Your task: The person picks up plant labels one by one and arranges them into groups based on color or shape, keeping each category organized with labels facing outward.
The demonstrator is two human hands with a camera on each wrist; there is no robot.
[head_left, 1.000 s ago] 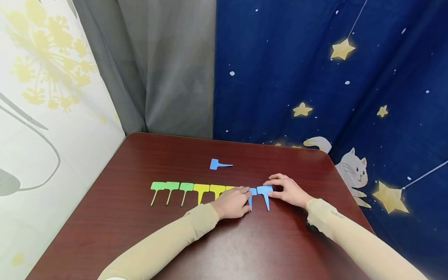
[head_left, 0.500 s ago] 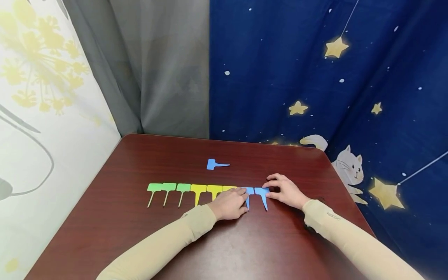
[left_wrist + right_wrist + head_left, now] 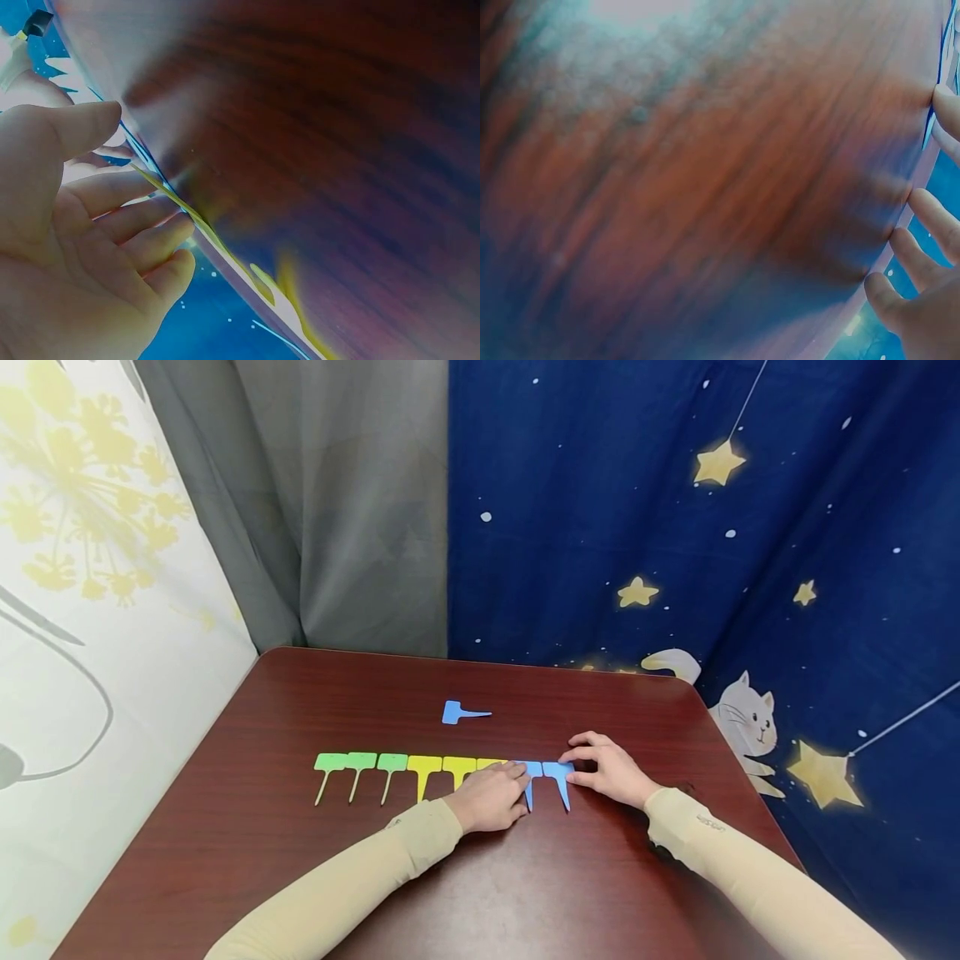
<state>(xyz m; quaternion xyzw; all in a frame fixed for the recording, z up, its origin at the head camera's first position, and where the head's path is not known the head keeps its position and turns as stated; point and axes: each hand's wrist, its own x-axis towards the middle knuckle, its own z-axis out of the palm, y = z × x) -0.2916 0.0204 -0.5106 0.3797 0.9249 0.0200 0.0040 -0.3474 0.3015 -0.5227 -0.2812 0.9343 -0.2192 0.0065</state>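
Note:
Several flat T-shaped plant labels lie in a row on the dark red-brown table, heads at the back and stems toward me. Green labels are at the left, yellow labels in the middle, blue at the right. My left hand rests palm down with extended fingers over the right yellow label and the left blue label, partly covering them. Thumb and fingertip of my right hand touch the right edge of the rightmost blue label; its other fingers are spread. Both wrist views show extended fingers against the tabletop.
Another blue label lies sideways behind the row, its stem pointing right. Bare tabletop surrounds the row. Grey curtain and blue star-patterned curtain hang beyond the table's far edge.
The head view has shifted slightly, moving everything a little left. My right hand has nudged the rightmost blue label slightly left, narrowing its gap to the neighbouring blue label. My left hand stays put.

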